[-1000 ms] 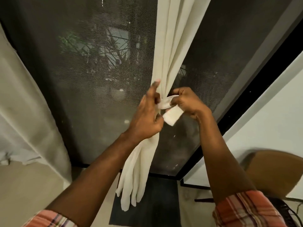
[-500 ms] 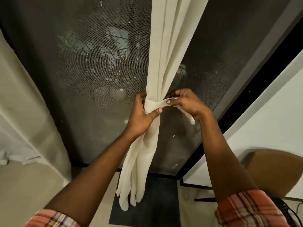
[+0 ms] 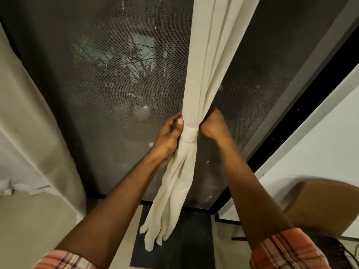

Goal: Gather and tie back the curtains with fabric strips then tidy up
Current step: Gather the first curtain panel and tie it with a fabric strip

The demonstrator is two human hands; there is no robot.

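Note:
A cream curtain hangs bunched in front of a dark mesh window. A white fabric strip is wrapped around the bunch at hand height. My left hand presses against the left side of the bunch at the strip, fingers curled onto it. My right hand is on the right side, fingers reaching behind the curtain where the strip's ends are hidden. Below the strip the curtain's folds hang loose.
A second pale curtain hangs at the left. A brown chair stands at the lower right by a white wall. A dark mat lies on the floor under the window frame.
The strip was loose in front between my fingers; it now sits tight around the curtain. Both hands have moved to the sides and back of the bunch.

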